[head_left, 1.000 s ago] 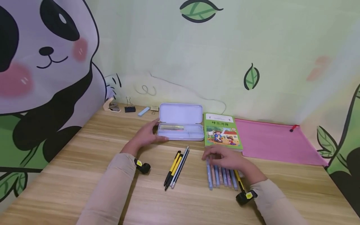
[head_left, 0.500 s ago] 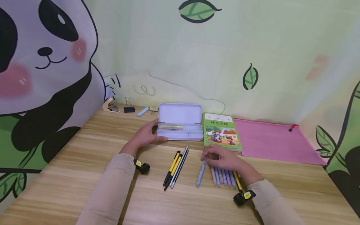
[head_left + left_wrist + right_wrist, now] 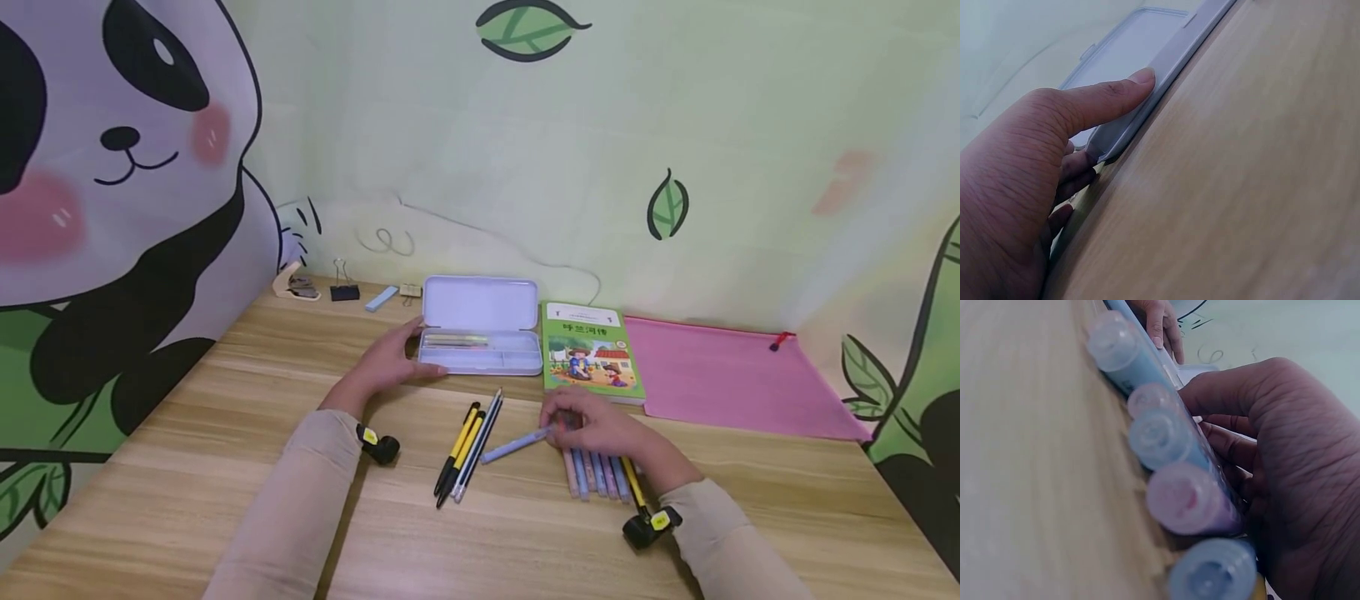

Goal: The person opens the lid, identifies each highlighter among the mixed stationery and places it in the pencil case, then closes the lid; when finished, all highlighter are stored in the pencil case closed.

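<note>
My left hand (image 3: 386, 360) holds the left end of an open pale lilac pencil case (image 3: 480, 302), thumb along the front side and fingers round the corner, clearer in the left wrist view. A few slim sticks (image 3: 456, 340) lie in its rear compartment. My right hand (image 3: 600, 423) pinches one end of a light blue pen (image 3: 516, 446), which points left above or on the table; whether it touches the wood I cannot tell. Beneath that hand lies a row of several pastel pens (image 3: 597, 477), their rounded ends close up in the right wrist view.
Yellow-and-black pens (image 3: 459, 454) and pencils (image 3: 480, 446) lie mid-table. A green book (image 3: 592, 354) and pink pouch (image 3: 738, 383) are right of the case. Binder clips (image 3: 345, 292), a blue bar (image 3: 381, 298) and a beige stapler-like item (image 3: 296, 283) stand along the wall.
The light blue pen has left the row's left end and swung round, its free end moving left towards the pencils. My left hand and the case stay put.
</note>
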{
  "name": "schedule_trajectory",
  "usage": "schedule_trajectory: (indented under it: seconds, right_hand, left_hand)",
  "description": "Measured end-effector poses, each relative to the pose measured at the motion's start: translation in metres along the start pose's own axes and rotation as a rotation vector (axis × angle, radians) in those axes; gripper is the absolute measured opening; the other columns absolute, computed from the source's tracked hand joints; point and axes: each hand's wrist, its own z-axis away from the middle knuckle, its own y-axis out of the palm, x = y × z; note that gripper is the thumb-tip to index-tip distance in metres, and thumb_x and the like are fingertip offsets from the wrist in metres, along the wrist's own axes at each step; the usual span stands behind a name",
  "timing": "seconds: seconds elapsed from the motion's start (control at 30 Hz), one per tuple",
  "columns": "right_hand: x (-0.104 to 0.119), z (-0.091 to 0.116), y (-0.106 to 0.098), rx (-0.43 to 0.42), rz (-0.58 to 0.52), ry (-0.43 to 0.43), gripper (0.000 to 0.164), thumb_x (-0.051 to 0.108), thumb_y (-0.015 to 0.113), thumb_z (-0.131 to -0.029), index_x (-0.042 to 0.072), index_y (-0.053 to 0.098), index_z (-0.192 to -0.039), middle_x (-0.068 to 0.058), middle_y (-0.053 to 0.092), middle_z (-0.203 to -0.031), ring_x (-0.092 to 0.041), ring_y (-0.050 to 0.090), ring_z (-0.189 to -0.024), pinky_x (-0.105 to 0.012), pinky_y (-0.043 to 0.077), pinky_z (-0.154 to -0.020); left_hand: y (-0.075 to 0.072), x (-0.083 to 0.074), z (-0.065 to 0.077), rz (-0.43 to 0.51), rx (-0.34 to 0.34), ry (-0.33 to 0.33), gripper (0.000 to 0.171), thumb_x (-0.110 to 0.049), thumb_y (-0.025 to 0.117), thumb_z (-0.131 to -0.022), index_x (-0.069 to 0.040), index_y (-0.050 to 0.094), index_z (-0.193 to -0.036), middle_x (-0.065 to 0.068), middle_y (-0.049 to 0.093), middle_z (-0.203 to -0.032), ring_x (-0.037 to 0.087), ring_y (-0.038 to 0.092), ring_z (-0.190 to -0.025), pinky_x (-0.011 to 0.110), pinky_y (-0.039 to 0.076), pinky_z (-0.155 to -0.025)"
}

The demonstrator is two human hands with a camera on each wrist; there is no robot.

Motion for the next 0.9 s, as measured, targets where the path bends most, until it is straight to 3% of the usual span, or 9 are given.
schedule_trajectory:
  seconds: [0.13,0.3,0.47,0.53,0.73,0.9]
  right_hand:
    - [0.006,0.002,-0.004,0.012,-0.051,0.01,0.013,0.008,0.073,-0.091,0.011,0.069,-0.103,-0.009,0.063,-0.095,-0.03,0.054,-0.083,-0.034,0.045,-0.07]
    - [-0.015,0.002,-0.002,-0.002,-0.083,0.058,0.014,0.024,0.074,-0.093,0.024,0.069,-0.105,0.003,0.065,-0.098,-0.02,0.053,-0.083,-0.03,0.045,-0.071]
    - [-0.017,0.003,-0.003,-0.021,-0.155,0.1,0.016,0.028,0.075,-0.092,0.025,0.071,-0.108,0.003,0.069,-0.103,-0.02,0.059,-0.091,-0.03,0.049,-0.078]
    - [-0.017,0.003,-0.003,-0.047,-0.197,0.108,0.018,0.024,0.074,-0.093,0.021,0.071,-0.11,0.0,0.07,-0.104,-0.022,0.063,-0.093,-0.03,0.051,-0.081]
    - [-0.019,0.003,-0.004,-0.199,-0.307,0.142,0.024,0.02,0.07,-0.096,0.008,0.07,-0.116,-0.009,0.07,-0.104,-0.024,0.065,-0.092,-0.03,0.054,-0.077]
    - [-0.018,0.001,-0.008,-0.407,-0.405,0.167,0.027,0.021,0.07,-0.097,0.001,0.068,-0.114,-0.009,0.073,-0.101,-0.019,0.068,-0.093,-0.029,0.057,-0.082]
  left_hand:
    - [0.0,0.001,-0.001,0.001,-0.002,0.001,0.119,-0.06,0.086,-0.069,-0.016,0.024,-0.161,0.013,0.035,-0.16,0.036,0.031,-0.146,0.054,0.025,-0.119]
    - [-0.001,-0.002,0.002,0.0,-0.003,0.0,0.118,-0.059,0.085,-0.07,-0.016,0.024,-0.161,0.013,0.034,-0.161,0.036,0.03,-0.146,0.055,0.025,-0.119]
    - [0.0,-0.001,0.002,-0.006,-0.001,0.002,0.119,-0.06,0.085,-0.07,-0.016,0.023,-0.161,0.013,0.033,-0.161,0.036,0.029,-0.147,0.054,0.024,-0.119]
    - [0.0,-0.001,0.001,-0.009,-0.002,0.003,0.119,-0.06,0.085,-0.07,-0.016,0.023,-0.161,0.013,0.033,-0.161,0.035,0.029,-0.147,0.053,0.024,-0.119]
    - [0.0,0.0,0.002,0.0,-0.003,0.006,0.119,-0.06,0.085,-0.07,-0.017,0.023,-0.161,0.012,0.033,-0.161,0.035,0.028,-0.147,0.054,0.023,-0.119]
    - [0.0,-0.001,0.001,-0.001,-0.004,0.004,0.118,-0.06,0.085,-0.07,-0.017,0.023,-0.161,0.011,0.035,-0.16,0.034,0.03,-0.147,0.054,0.024,-0.119]
